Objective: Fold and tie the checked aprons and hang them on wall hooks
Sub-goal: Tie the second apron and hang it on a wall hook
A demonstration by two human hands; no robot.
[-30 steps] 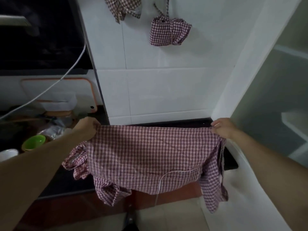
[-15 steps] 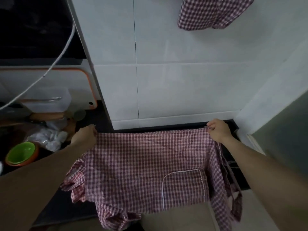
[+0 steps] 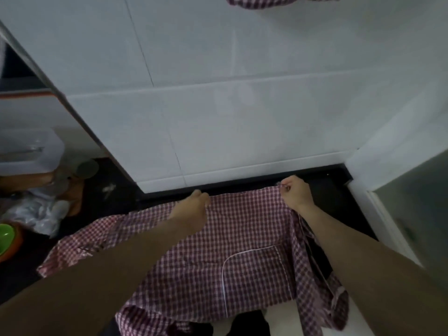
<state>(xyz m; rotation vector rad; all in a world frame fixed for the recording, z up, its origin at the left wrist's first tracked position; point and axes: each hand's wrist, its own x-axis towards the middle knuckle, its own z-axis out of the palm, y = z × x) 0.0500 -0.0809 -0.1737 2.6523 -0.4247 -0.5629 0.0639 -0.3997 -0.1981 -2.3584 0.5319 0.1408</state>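
Note:
A red-and-white checked apron [image 3: 242, 241] with a white-piped pocket lies spread over the black counter [image 3: 337, 197], its lower part hanging off the front edge. My right hand [image 3: 294, 192] pinches its far right corner near the wall. My left hand [image 3: 191, 209] rests on the far edge near the middle, fingers closed on the cloth. The apron's left part lies loose and rumpled behind my left forearm. Another checked apron [image 3: 274, 1] hangs on the tiled wall at the top edge, mostly cut off.
A white tiled wall [image 3: 218, 105] rises behind the counter. At left sit a green bowl [image 3: 6, 236], a crumpled plastic bag [image 3: 36, 214] and a white container [image 3: 29, 151]. A white wall corner and grey door [image 3: 412, 190] stand at right.
The apron has come down onto the counter. My left hand has moved right along the far edge toward my right hand, leaving the left part slack. The view has tilted down and right.

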